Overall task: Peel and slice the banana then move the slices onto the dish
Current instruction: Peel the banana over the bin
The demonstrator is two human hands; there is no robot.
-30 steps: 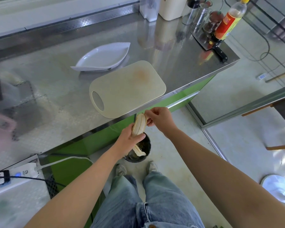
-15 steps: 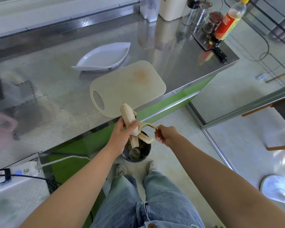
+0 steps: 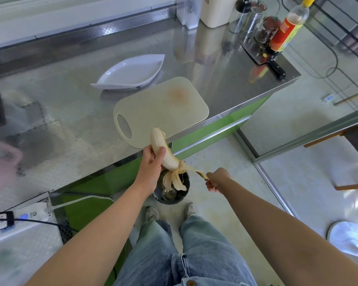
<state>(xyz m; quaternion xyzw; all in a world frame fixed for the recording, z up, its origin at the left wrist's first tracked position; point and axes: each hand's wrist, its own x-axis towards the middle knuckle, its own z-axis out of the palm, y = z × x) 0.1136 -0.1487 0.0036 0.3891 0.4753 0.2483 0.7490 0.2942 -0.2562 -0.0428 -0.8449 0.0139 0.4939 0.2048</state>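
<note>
Pale banana [image 3: 158,141] in left hand [image 3: 150,170], right hand [image 3: 217,179] pinching peel [image 3: 191,168], bin [image 3: 183,196] half-hidden

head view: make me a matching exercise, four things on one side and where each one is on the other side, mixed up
Things:
1. banana
2. dish
3. cutting board
4. knife

Places:
a. at the near edge of the counter
b. far right corner, by the sauce bottle
c. gripped in the left hand while the right hand pinches a peel strip
d. just behind the board, white, nothing on it

Pairs: 1-c, 2-d, 3-a, 4-b
</note>
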